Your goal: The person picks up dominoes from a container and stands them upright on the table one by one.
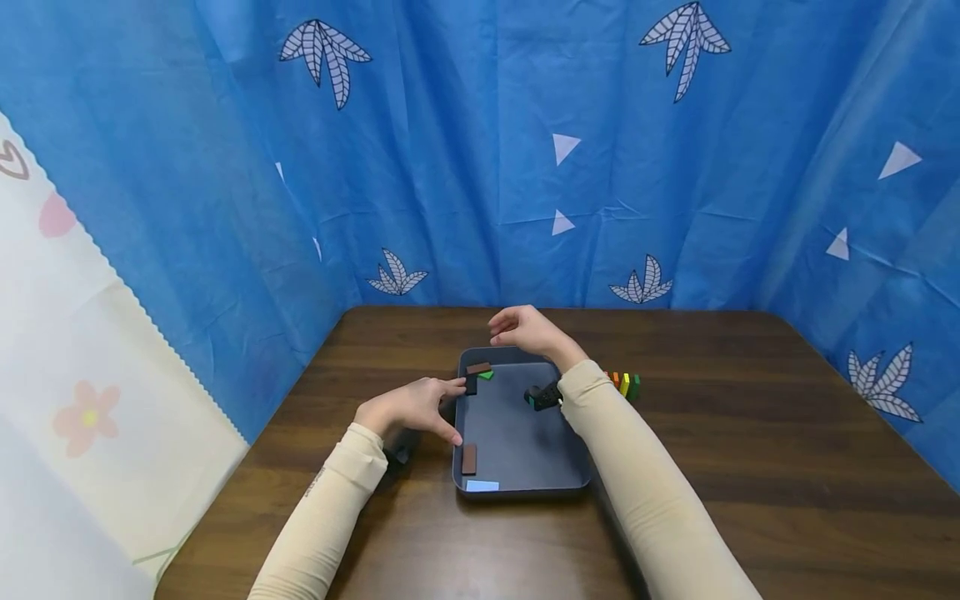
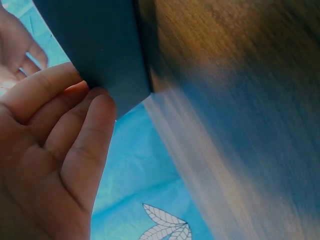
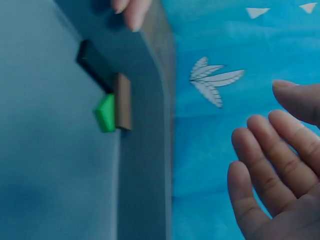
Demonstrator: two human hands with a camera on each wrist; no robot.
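Observation:
At the grey tray's [image 1: 525, 488] left rim is my left hand [image 1: 412, 407], thumb and fingers spread apart. Its fingertips lie by the rim near a black block [image 1: 471, 385]; in the left wrist view they touch the tray's wall [image 2: 107, 55]. My right hand [image 1: 531, 331] hangs above the far rim with loosely bent fingers, and in the right wrist view nothing lies in its palm [image 3: 292, 200]. In the far left corner a brown block [image 3: 123, 102] stands against the wall, beside the black block and a green block [image 3: 105, 114].
Another brown block [image 1: 468, 459] and a light blue block [image 1: 482, 486] lie in the tray's near left corner. Right of the tray, partly behind my right sleeve, stand several orange, yellow and green blocks [image 1: 625, 384]. Blue curtain [image 1: 480, 167] surrounds the wooden table [image 1: 750, 433].

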